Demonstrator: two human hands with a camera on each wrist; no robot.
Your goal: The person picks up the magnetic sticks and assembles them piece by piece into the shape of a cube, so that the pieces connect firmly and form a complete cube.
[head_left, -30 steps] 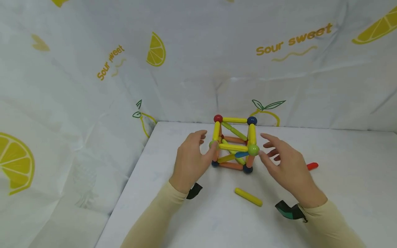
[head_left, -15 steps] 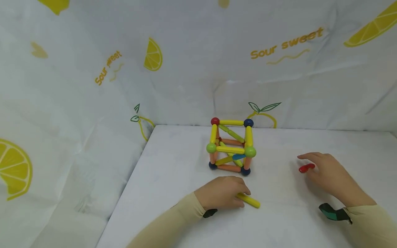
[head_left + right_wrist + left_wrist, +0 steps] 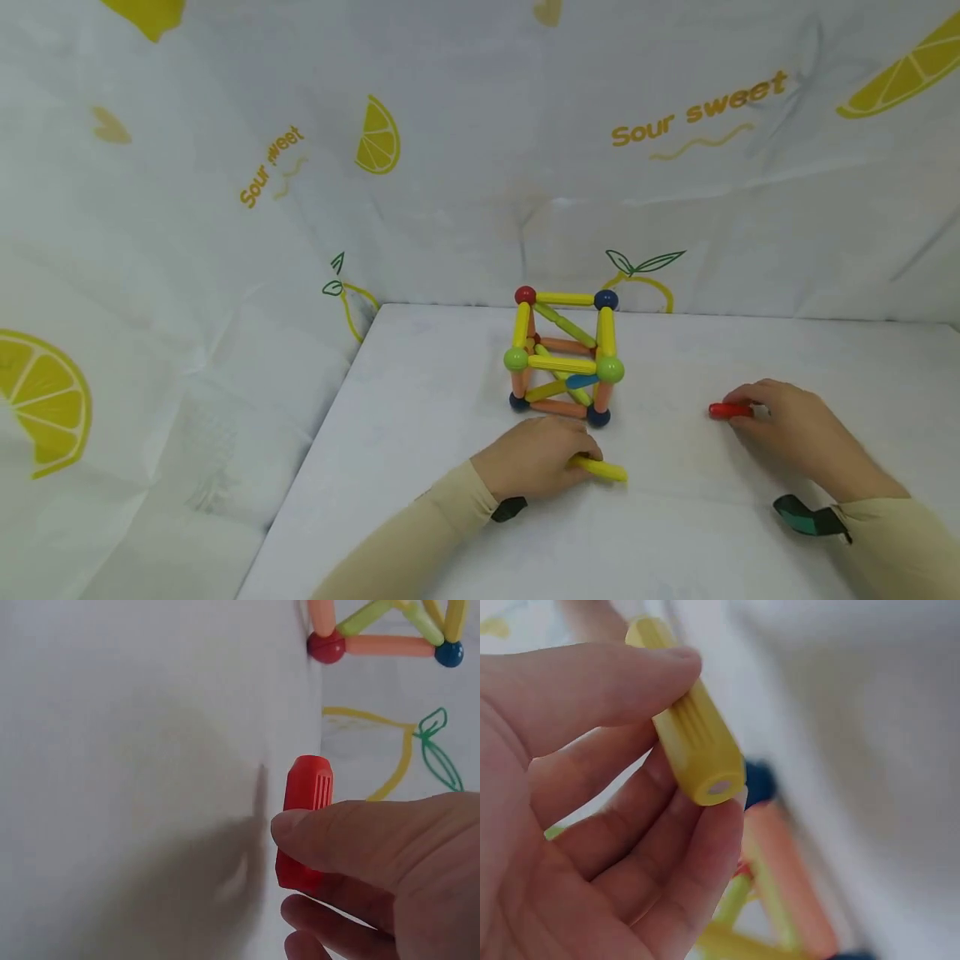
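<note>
A yellow ribbed magnetic stick (image 3: 697, 742) is pinched between the thumb and fingers of my left hand (image 3: 538, 457), in front of the built frame. My right hand (image 3: 795, 429) pinches a short red magnetic stick (image 3: 306, 784) by thumb and forefinger, off to the right. Between and behind the hands stands a box-shaped frame (image 3: 564, 365) of yellow, orange and green sticks joined by coloured balls. Its near top corners are light green balls (image 3: 610, 369); the far ones are a red ball (image 3: 525, 296) and a dark blue ball (image 3: 606, 300). A blue stick end (image 3: 582, 381) shows inside it.
The frame stands on a white tabletop (image 3: 675, 533). A white cloth (image 3: 465, 167) printed with lemon slices and lettering hangs behind and to the left. A dark band (image 3: 813, 518) sits at the right wrist.
Both hands have left the frame's sides. The left came down to the yellow stick and now holds it; the right moved right and took hold of the red stick. The frame stays in place.
</note>
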